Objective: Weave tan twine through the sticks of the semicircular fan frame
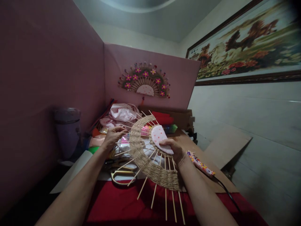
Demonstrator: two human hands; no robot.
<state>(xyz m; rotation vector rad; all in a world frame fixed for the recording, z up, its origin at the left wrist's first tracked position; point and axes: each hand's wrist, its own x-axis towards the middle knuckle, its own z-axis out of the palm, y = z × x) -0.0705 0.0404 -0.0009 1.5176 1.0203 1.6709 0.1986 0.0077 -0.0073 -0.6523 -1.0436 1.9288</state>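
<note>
A half-round woven fan [141, 157] is held up over the table, its sticks fanning out past a band of braided natural cord. At its centre is a pale pink half-circle [160, 136] with red dots. My right hand [174, 150] grips this centre piece, thumb on the front and fingers behind. My left hand [115, 138] is closed in a pinch at the outer ends of the sticks on the left side of the band. Whether it pinches a stick or a strand there is too small to make out.
Gold-handled scissors [123, 175] lie below the fan on the red cloth [113, 204]. A flower-patterned tool [201, 163] with a black cord lies right. Pink fabric [124, 113] and packets pile behind; a finished fan [145, 78] with flowers hangs on the pink panel [183, 75]. A bin [68, 135] stands left.
</note>
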